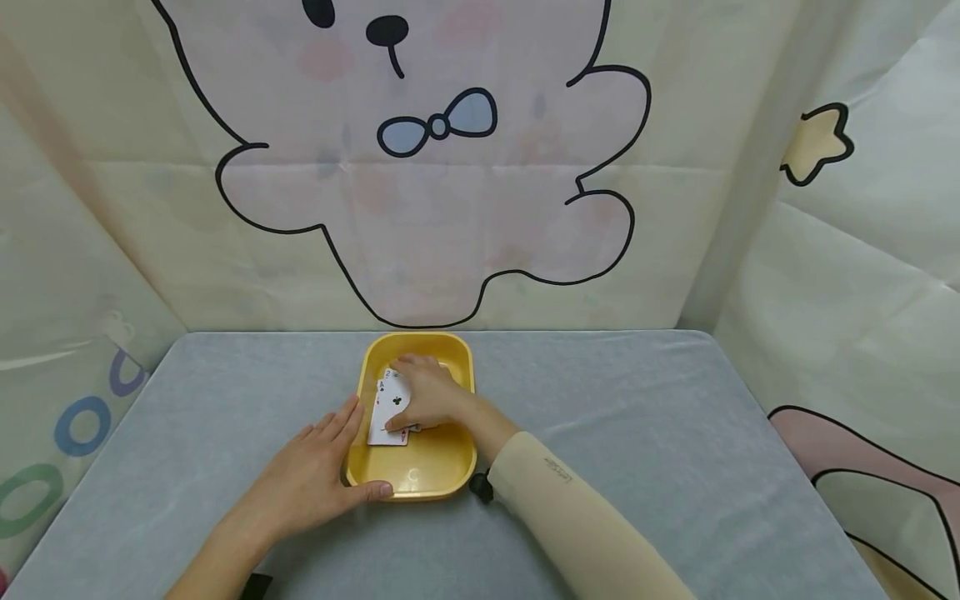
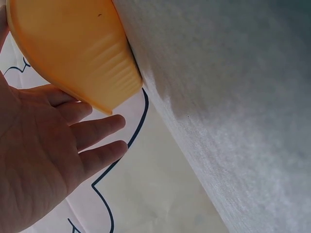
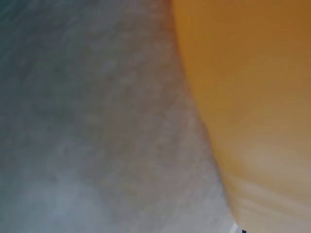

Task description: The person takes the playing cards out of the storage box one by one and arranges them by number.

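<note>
A yellow tray [image 1: 438,462] with rounded corners stands at the middle of the table. Inside it lie several white playing cards [image 1: 396,398], overlapping, with a club mark showing on the top one. My right hand [image 1: 431,393] reaches over the tray's right rim and grips the cards, thumb at their near end and fingers curled at the far end. Along the tray's left rim rests my left hand [image 1: 311,467], its thumb on the near left corner. In the left wrist view, its fingers [image 2: 99,131] extend loosely beside the tray wall [image 2: 80,48].
Grey cloth covers the table [image 1: 600,400]. Behind it hangs a pale curtain [image 1: 525,233] with a cartoon animal on it, and more printed curtain closes off both sides. The right wrist view has only the tray's outer wall [image 3: 257,121] and the cloth.
</note>
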A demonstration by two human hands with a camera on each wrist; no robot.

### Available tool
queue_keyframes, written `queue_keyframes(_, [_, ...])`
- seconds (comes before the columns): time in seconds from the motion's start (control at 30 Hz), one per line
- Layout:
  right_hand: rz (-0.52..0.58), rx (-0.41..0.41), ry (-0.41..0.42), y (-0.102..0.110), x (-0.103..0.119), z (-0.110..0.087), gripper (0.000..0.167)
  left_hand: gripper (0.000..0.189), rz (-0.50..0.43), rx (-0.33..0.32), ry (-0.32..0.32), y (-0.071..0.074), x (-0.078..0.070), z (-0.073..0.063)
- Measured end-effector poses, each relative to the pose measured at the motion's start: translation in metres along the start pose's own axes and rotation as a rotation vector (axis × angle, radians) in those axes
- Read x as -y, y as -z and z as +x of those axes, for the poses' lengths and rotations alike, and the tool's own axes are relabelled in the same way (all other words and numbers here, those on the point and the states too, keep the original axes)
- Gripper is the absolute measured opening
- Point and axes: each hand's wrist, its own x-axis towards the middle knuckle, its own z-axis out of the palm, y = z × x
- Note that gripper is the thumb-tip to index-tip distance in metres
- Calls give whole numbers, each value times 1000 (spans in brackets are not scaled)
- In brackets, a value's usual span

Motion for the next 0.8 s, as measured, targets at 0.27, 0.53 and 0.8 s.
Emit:
queue_keyframes(0.27, [-37, 22, -4, -5, 0, 4, 93, 118, -12, -11, 0, 1, 0, -1])
queue_keyframes(0.53, [-88, 26, 8, -9, -2, 7, 89, 117, -13, -12, -1, 0, 1, -1])
queue_keyframes(0.8, [-106, 33, 8, -10, -3, 6, 86, 117, -10, -9, -9, -1, 2, -1])
